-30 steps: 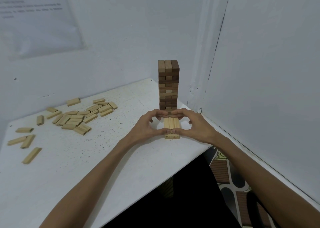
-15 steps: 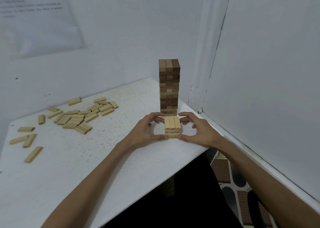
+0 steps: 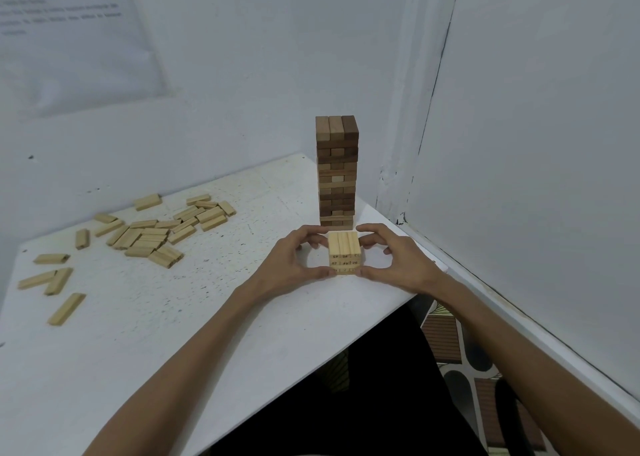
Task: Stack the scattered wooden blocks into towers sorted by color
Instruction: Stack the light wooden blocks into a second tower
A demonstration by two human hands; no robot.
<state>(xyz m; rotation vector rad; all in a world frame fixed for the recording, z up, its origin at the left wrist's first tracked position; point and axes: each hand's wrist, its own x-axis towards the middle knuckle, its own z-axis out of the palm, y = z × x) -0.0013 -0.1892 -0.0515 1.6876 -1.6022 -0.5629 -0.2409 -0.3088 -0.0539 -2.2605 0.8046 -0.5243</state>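
My left hand, right hand clamp light stack from both sides: 3 layers, smooth pale rectangular blocks, near table edge. 1 dark tower just behind. Loose light blocks scattered left.

There are two block towers on one worktop: one tall dark tower with three blocks in its top layer, and one short pale stack showing three layers, three blocks across. Loose pale blocks number roughly thirty; the overlapping heap cannot be counted exactly. Five of them lie apart at the left. Two hands are in view, left and right. One paper sheet hangs on the wall.
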